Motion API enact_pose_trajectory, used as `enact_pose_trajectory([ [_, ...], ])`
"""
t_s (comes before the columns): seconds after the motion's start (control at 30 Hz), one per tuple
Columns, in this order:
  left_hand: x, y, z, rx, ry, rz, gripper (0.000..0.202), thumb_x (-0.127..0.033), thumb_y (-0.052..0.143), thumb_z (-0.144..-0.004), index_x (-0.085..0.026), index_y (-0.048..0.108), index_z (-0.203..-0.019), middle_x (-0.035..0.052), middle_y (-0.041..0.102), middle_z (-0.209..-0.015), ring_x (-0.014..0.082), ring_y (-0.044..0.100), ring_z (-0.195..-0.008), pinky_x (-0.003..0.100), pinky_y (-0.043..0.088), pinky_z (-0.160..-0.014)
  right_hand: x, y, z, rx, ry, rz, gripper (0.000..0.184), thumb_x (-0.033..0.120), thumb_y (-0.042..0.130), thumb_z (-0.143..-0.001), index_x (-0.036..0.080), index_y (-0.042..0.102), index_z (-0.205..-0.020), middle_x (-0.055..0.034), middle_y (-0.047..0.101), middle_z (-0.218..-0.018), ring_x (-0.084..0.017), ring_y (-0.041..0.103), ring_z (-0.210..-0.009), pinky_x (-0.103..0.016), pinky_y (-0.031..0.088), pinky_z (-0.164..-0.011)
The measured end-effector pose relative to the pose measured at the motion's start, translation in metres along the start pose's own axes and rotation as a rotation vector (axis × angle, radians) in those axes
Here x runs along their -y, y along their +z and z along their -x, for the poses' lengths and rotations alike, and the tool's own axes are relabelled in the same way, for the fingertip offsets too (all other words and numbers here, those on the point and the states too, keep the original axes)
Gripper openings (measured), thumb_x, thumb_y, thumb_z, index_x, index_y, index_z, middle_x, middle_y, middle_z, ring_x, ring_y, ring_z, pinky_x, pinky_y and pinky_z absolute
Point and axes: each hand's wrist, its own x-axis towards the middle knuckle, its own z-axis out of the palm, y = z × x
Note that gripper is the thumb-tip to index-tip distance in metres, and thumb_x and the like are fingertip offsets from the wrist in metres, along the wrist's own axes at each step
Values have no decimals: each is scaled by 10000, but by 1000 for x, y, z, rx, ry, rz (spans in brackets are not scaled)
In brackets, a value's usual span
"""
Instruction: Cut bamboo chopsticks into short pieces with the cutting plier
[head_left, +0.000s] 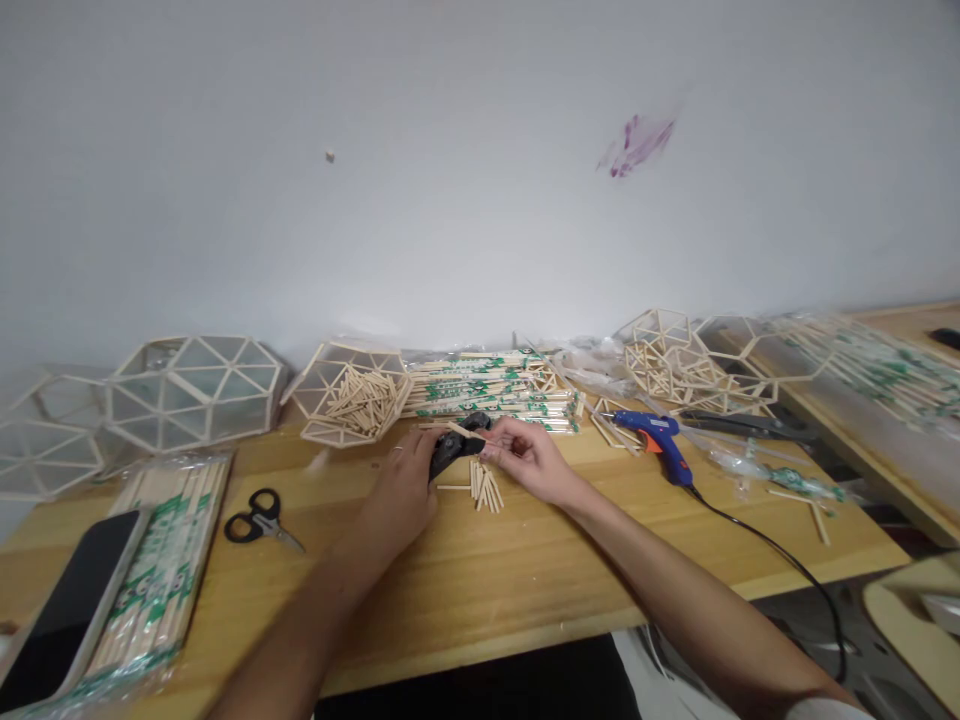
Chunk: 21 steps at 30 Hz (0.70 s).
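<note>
My left hand (405, 475) is closed around a black hand tool (448, 452), which looks like a cutter, though its jaws are partly hidden. A thin wooden stick (465, 431) lies across the tool's top. My right hand (525, 455) pinches the stick's right end close to the tool. Just below both hands, several short cut stick pieces (487, 488) lie in a small heap on the wooden table (480, 590).
Behind my hands lie wrapped chopsticks (480, 385). A lattice bowl (315, 400) of short sticks stands left of them, beside a larger lattice shape (195, 390). Scissors (262, 520), a phone (71, 600) and a chopstick pack (165, 560) lie left; a corded blue glue gun (664, 440) lies right.
</note>
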Motion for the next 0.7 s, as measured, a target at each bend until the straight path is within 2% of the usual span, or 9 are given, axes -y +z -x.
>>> enact_pose_trajectory([
  [0.13,-7,-5,0,58,-54,-17,657,76,459,-657,-179,557,-1255,137,650,-1242,297,607,-1214,484,493,-1042,-1,1,0,26,35,-100,339,515,741,-869,195,639,-824,-2,653,-692,-113,510,-570,-234,344,-522],
  [0.33,-8,-11,0,138,-124,-47,544,42,493,-679,-195,569,-1163,118,674,-1148,287,657,-1067,447,524,-944,-1,1,-3,116,137,-331,377,504,808,-808,200,588,-775,19,631,-637,-83,449,-496,-210,298,-465],
  [0.43,-6,-10,1,93,-64,-40,457,-24,536,-749,-206,567,-1167,114,665,-1152,280,649,-1062,435,523,-932,1,-1,-2,165,171,-382,385,500,816,-802,194,584,-775,20,643,-634,-65,402,-455,-203,251,-437],
  [0.53,-7,-9,3,5,22,-3,297,-209,602,-870,-216,565,-1165,109,663,-1148,269,639,-1057,421,519,-926,6,-2,-1,204,173,-386,399,510,805,-809,192,568,-765,23,640,-627,-60,387,-445,-203,227,-431],
  [0.6,-8,-8,3,-21,32,15,256,-322,608,-916,-219,574,-1148,105,673,-1133,260,642,-1040,414,517,-915,8,-3,0,219,162,-372,409,518,799,-812,192,560,-754,27,632,-618,-59,382,-446,-205,229,-438],
  [0.7,-10,-8,3,-14,14,29,247,-361,598,-937,-221,584,-1139,93,690,-1118,246,655,-1012,388,515,-883,10,-3,-1,221,162,-352,436,542,798,-803,195,544,-731,27,635,-617,-60,375,-443,-211,232,-442],
])
